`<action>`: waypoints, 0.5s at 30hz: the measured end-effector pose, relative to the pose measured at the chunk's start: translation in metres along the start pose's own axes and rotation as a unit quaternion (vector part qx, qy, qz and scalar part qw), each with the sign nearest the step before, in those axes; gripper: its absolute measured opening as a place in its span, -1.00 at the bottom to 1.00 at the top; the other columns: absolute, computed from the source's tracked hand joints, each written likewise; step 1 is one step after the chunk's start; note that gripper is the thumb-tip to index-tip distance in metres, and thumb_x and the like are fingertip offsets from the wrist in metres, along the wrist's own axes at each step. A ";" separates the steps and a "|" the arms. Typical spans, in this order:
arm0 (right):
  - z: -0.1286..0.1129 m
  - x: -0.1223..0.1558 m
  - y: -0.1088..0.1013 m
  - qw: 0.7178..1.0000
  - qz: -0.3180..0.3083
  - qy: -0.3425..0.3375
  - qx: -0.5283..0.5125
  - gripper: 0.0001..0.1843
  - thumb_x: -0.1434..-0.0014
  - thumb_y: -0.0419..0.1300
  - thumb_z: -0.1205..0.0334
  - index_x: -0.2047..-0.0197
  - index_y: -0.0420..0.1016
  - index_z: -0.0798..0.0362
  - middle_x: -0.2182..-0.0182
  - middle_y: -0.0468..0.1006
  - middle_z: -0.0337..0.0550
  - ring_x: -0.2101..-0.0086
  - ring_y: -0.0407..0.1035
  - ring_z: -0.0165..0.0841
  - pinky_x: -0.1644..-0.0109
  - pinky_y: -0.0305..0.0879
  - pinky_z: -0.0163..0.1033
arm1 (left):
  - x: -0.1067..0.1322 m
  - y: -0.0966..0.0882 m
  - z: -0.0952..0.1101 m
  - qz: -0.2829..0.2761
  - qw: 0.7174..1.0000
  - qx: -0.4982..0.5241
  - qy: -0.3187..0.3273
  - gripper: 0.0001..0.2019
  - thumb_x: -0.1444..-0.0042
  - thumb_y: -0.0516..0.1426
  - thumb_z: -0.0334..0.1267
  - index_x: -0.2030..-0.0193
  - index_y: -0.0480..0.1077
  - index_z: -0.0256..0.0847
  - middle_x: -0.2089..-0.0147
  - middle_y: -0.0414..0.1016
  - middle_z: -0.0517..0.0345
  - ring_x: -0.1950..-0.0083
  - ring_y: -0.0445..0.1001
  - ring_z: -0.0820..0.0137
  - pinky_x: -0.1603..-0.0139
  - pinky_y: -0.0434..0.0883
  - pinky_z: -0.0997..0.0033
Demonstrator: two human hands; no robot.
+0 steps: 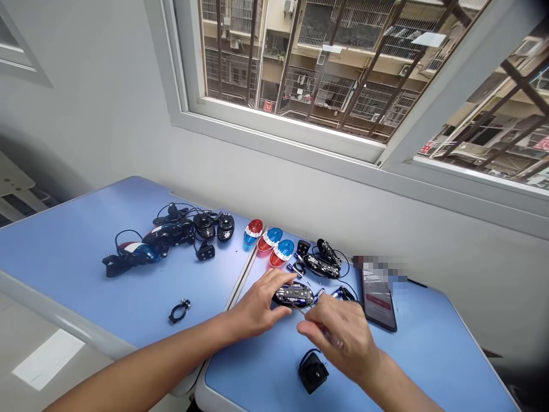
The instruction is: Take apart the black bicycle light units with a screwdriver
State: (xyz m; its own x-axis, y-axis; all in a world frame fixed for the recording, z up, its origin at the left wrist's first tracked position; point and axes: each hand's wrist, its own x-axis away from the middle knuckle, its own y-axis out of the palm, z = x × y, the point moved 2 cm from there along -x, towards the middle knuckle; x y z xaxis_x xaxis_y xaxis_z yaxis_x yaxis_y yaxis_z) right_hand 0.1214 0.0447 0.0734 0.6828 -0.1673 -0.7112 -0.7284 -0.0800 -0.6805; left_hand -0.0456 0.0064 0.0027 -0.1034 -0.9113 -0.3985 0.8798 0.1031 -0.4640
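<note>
My left hand [262,303] grips the left end of an opened black oval bicycle light-horn unit [294,294], with batteries and circuitry showing in it. Closed around a screwdriver [328,336], my right hand [343,332] is just right of that unit. The thin shaft points at the unit's lower edge; whether its tip touches is too small to tell. Behind the hands lie loose batteries [295,270] and another opened black unit [321,265] with cables. Three red-and-blue covers [282,253] stand in a slanting row further back.
Several assembled black units [171,232] with cables cluster on the left table. A black clamp ring [179,311] lies in front of them. Near my right forearm is a black block-shaped part [313,371]. A phone [378,300] rests at right. A seam divides the two blue tables.
</note>
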 end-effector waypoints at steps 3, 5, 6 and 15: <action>0.008 -0.011 -0.003 1.000 -0.023 0.004 -0.010 -0.56 -0.40 0.05 0.11 0.50 0.36 0.08 0.68 0.35 -0.29 0.66 0.19 -0.51 0.56 0.10 -0.35 | -0.001 -0.001 0.000 0.000 1.000 -0.004 0.002 -0.43 -0.06 0.21 -0.46 -0.24 0.26 -0.16 -0.11 0.44 -0.07 -0.16 0.38 0.14 -0.19 0.36 0.03; 0.013 -0.014 -0.005 0.999 -0.032 0.009 -0.022 -0.56 -0.40 0.07 0.10 0.51 0.37 0.08 0.68 0.37 -0.29 0.66 0.22 -0.51 0.56 0.12 -0.37 | -0.001 -0.001 -0.001 0.002 1.000 -0.005 0.000 -0.45 -0.08 0.20 -0.44 -0.24 0.26 -0.17 -0.11 0.43 -0.09 -0.16 0.38 0.14 -0.20 0.36 0.03; 0.015 -0.015 -0.005 0.999 -0.034 0.011 -0.029 -0.57 -0.39 0.07 0.10 0.50 0.37 0.08 0.67 0.38 -0.29 0.65 0.24 -0.51 0.56 0.14 -0.38 | 0.000 -0.001 -0.001 0.003 1.000 -0.005 -0.001 -0.45 -0.09 0.20 -0.44 -0.24 0.27 -0.18 -0.11 0.44 -0.09 -0.17 0.38 0.14 -0.20 0.36 0.03; 0.023 -0.020 -0.004 0.997 -0.043 0.002 -0.060 -0.58 -0.39 0.08 0.10 0.50 0.36 0.06 0.68 0.37 -0.31 0.65 0.23 -0.51 0.56 0.12 -0.37 | -0.002 -0.005 -0.003 -0.008 1.000 0.007 -0.021 -0.44 -0.06 0.21 -0.44 -0.24 0.28 -0.21 -0.12 0.44 -0.10 -0.17 0.39 0.12 -0.19 0.36 0.06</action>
State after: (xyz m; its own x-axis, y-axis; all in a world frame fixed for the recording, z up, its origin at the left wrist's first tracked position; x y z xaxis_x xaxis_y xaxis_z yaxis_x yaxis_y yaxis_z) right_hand 0.1116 0.0706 0.0859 0.7436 -0.1581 -0.6497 -0.6682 -0.2117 -0.7132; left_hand -0.0506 0.0089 0.0037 -0.0992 -0.9285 -0.3578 0.8849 0.0822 -0.4585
